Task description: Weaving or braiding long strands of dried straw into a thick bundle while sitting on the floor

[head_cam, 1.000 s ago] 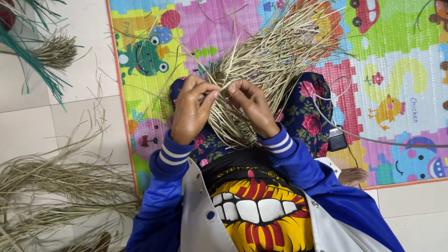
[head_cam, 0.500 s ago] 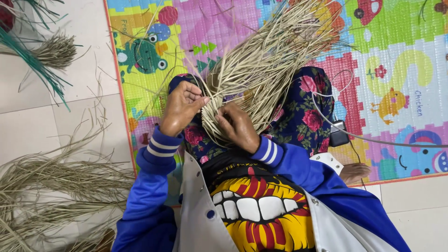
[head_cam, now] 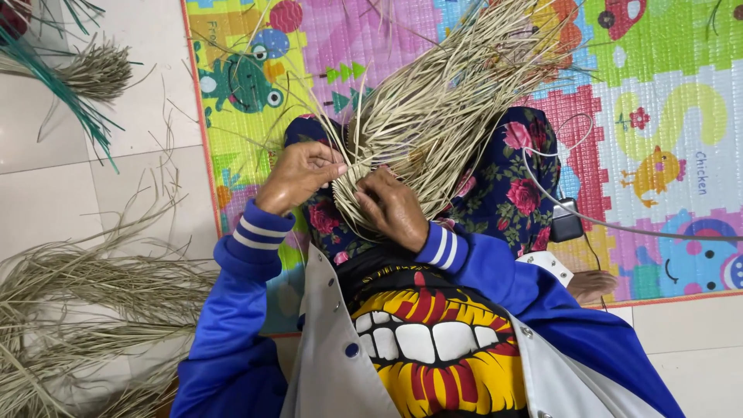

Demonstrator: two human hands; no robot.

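— Straw-coloured fibre bundle (head_cam: pixel 433 116), where's it sitting?
— On the lap, over the floral skirt (head_cam: pixel 518 170), fanning up & out across the play mat (head_cam: pixel 665 93).
— L hand (head_cam: pixel 298 176)?
— Fingers pinched on a few strands at the bundle's lower edge.
— R hand (head_cam: pixel 395 207)?
— Clenched round the bundle's base, just beside the left.
— Else?
— Loose dried fibres (head_cam: pixel 85 286) on the tile floor (head_cam: pixel 54 193), well apart.

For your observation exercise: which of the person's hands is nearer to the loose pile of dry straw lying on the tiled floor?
Left. The left hand is on the side toward the straw pile, pinching strands of the bundle on the lap. The right hand is further from it, against the bundle's base.
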